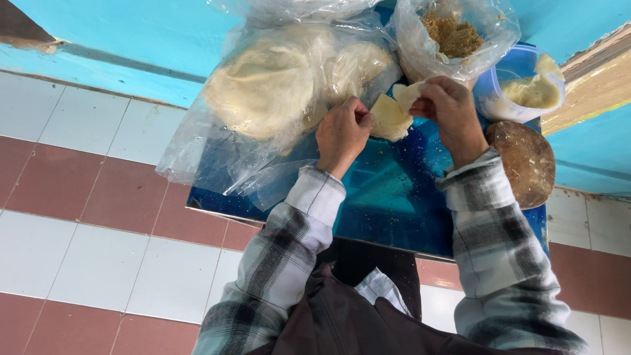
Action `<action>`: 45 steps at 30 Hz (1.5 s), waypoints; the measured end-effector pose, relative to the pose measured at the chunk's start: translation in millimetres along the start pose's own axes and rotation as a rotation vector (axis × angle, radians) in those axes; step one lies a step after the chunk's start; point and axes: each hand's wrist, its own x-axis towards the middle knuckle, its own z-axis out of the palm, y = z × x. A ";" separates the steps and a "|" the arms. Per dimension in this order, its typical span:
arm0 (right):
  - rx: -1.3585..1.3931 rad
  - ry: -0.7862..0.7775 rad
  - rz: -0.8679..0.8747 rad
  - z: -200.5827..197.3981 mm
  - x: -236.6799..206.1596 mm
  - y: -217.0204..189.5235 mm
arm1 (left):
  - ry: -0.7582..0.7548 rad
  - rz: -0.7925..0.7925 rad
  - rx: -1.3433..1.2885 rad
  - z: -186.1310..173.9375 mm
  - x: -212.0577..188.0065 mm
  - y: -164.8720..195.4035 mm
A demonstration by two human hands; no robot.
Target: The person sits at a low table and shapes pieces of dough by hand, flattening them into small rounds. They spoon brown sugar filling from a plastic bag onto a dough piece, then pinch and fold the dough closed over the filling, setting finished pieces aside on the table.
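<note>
Both grips are closed on a thin dough sheet (389,117), pinched by the left hand (342,133) and right hand (450,112); it is held flat, stretched left to right, above the blue counter (388,197).

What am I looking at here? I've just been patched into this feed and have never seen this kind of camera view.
There is no machine here: this is one camera worn on a person's head, looking straight down at their own two bare hands, with plaid sleeves below them. The left hand and the right hand together pinch a thin, pale sheet of dough over a blue table. On the table lie a big clear plastic bag of pale dough to the left, a smaller clear bag of brown crumbly filling at the top, and a plastic tub with pale paste to the right. A round brown wooden disc sits beside the right wrist. Below is a floor of white and reddish tiles.
</note>
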 end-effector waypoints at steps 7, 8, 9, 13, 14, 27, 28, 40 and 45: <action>0.037 0.022 -0.100 3.0 -66.3 -44.3 | 0.235 0.323 -0.035 -15.0 -10.7 20.5; -0.091 0.062 -0.157 9.9 -82.5 -46.6 | 0.084 0.219 -0.133 -16.4 -19.2 26.9; -0.217 0.104 -0.222 17.1 -95.6 -50.4 | -0.064 0.126 -0.229 -16.7 -28.5 33.5; -0.888 0.065 -0.628 50.9 -162.5 -47.4 | -0.510 -0.249 -0.924 -15.0 -63.7 47.6; -0.994 0.023 -0.730 55.1 -175.9 -46.1 | -0.507 -0.294 -1.001 -16.4 -68.9 46.4; -1.612 0.049 -0.523 3.1 -207.8 16.5 | -0.359 -0.176 -0.865 -84.1 -142.2 8.3; -1.595 0.009 -0.543 7.6 -206.8 20.9 | -0.370 -0.198 -0.951 -87.0 -143.0 9.9; -1.591 -0.120 -0.496 -4.4 -147.1 5.7 | -0.089 0.123 -0.740 -92.4 -147.1 14.9; -1.476 -0.290 -0.524 11.2 -151.9 6.6 | -0.081 0.079 -0.848 -91.4 -139.5 5.0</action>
